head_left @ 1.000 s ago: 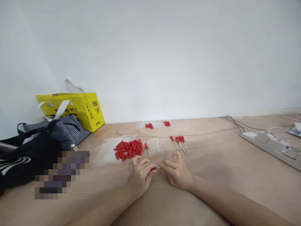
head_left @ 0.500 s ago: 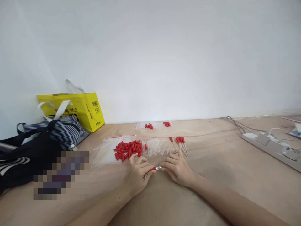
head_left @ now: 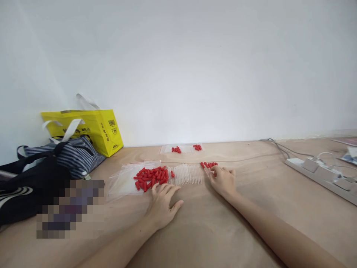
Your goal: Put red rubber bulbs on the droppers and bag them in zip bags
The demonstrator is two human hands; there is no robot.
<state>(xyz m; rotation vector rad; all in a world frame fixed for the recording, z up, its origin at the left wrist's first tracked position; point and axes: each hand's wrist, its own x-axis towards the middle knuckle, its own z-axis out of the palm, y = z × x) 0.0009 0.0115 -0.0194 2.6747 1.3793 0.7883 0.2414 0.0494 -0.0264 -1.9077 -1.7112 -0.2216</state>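
Note:
My left hand (head_left: 164, 203) rests on the table with fingers apart and nothing in it, just below a pile of red rubber bulbs (head_left: 150, 176) on clear plastic bags (head_left: 119, 182). Right of the pile lies a row of clear thin tubes (head_left: 185, 174), with one loose red bulb (head_left: 172, 174) on its left part. My right hand (head_left: 224, 180) is at the red-topped droppers (head_left: 209, 165) right of the row. Its fingers are pinched at a dropper with a red bulb; the fingers partly hide the droppers' tubes.
A yellow bag (head_left: 108, 134), a striped bag (head_left: 80, 158) and a black bag (head_left: 30, 190) stand at the left. Farther back lies a small clear bag (head_left: 166, 149) with red bulbs. A white power strip (head_left: 323, 178) with cables is at the right.
My hands have parted. The left has let go of the red-ended dropper and opened; the right has moved up and right to the droppers, where one more red bulb now shows.

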